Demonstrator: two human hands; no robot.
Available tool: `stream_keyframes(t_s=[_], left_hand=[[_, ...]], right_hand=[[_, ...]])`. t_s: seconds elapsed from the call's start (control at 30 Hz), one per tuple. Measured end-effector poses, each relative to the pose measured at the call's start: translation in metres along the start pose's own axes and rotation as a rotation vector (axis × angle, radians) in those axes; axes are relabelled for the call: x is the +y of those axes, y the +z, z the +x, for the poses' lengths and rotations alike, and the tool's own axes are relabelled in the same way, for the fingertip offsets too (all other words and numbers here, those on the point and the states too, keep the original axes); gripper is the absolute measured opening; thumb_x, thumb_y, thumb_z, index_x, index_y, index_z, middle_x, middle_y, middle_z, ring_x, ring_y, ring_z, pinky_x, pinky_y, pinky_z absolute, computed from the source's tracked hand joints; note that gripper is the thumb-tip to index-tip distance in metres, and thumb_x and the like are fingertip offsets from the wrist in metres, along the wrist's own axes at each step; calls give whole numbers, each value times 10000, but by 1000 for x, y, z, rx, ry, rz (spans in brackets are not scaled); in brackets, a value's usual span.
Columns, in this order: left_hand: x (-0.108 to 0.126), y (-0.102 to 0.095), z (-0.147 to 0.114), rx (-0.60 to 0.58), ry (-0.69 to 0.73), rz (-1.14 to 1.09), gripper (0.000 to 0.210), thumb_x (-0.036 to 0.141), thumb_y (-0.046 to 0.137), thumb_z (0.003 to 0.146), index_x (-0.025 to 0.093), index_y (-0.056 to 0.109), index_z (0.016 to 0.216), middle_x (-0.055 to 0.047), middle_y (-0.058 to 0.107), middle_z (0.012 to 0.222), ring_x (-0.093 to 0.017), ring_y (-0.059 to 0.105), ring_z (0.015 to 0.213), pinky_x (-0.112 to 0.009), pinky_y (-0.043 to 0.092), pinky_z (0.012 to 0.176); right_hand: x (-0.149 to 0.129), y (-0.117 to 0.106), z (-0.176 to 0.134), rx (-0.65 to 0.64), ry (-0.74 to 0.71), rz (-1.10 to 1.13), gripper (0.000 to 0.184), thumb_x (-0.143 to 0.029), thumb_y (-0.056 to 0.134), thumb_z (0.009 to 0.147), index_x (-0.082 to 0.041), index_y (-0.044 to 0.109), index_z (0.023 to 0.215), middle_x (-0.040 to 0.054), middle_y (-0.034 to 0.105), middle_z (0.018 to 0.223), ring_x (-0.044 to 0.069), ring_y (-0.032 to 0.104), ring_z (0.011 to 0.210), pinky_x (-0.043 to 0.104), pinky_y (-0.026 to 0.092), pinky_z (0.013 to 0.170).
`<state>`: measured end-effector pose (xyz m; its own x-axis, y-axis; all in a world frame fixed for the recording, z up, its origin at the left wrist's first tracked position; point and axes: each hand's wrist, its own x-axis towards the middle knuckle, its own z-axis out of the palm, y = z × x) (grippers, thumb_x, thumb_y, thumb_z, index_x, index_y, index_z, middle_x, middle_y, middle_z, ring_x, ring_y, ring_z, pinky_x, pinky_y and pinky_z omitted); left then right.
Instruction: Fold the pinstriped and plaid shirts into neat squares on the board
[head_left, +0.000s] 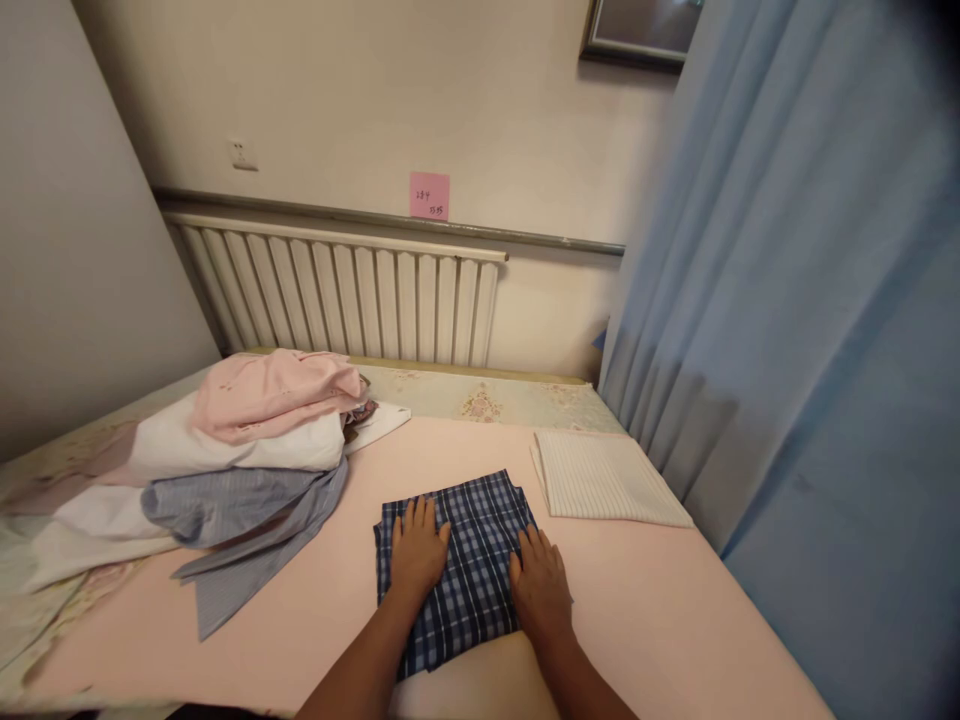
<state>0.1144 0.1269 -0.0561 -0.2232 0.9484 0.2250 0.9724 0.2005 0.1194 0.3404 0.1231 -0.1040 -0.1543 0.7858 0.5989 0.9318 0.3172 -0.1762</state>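
Note:
A folded blue plaid cloth garment [480, 555] lies flat on the pink bed sheet [622, 620], near the front middle. My left hand [418, 552] rests flat on its left part, fingers stretched out. On its right edge lies my right hand [541, 585], palm down with the fingers extended. Neither hand grips anything. Farther back on the right is a folded white striped cloth [607, 478], apart from both hands.
On the left is a heap of loose clothes: a pink piece [277, 390], a white piece [240, 440] and a blue-grey striped garment [247, 505]. A radiator [360, 290] stands behind the bed. A blue curtain [750, 300] hangs along the right side.

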Motion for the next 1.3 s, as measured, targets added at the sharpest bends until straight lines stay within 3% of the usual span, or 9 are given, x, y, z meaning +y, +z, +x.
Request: stream_keyframes(t_s=[0.17, 0.37, 0.5, 1.3], left_hand=[[-18, -4, -11, 1, 0, 20, 599, 452, 287, 954, 112, 397, 1435, -131, 390, 1509, -304, 287, 1413, -503, 216, 1136], [-41, -5, -24, 26, 13, 52, 582, 443, 270, 960, 125, 421, 1424, -113, 393, 1510, -300, 276, 1417, -498, 220, 1136], [-49, -5, -29, 41, 36, 37, 553, 404, 270, 964, 131, 435, 1416, -104, 413, 1499, -284, 278, 1419, -487, 223, 1140], [-51, -2, -30, 80, 57, 38, 525, 371, 284, 958, 144, 468, 1394, -108, 436, 1484, -283, 297, 1411, -492, 243, 1129]], right_hand=[[-2, -5, 1, -5, -13, -16, 383, -250, 403, 928, -164, 590, 1251, 142, 575, 1330, 314, 465, 1283, 506, 349, 1057], [-10, -18, 5, -194, 84, -39, 436, -275, 356, 954, -119, 566, 1304, 115, 511, 1408, 294, 383, 1355, 472, 280, 1118], [-11, -21, 6, -220, 93, -40, 441, -287, 354, 961, -129, 559, 1318, 108, 497, 1422, 280, 377, 1361, 452, 268, 1127], [-10, -18, 6, -211, 93, -39, 448, -278, 358, 955, -121, 559, 1323, 117, 497, 1419, 278, 394, 1352, 460, 261, 1131]])
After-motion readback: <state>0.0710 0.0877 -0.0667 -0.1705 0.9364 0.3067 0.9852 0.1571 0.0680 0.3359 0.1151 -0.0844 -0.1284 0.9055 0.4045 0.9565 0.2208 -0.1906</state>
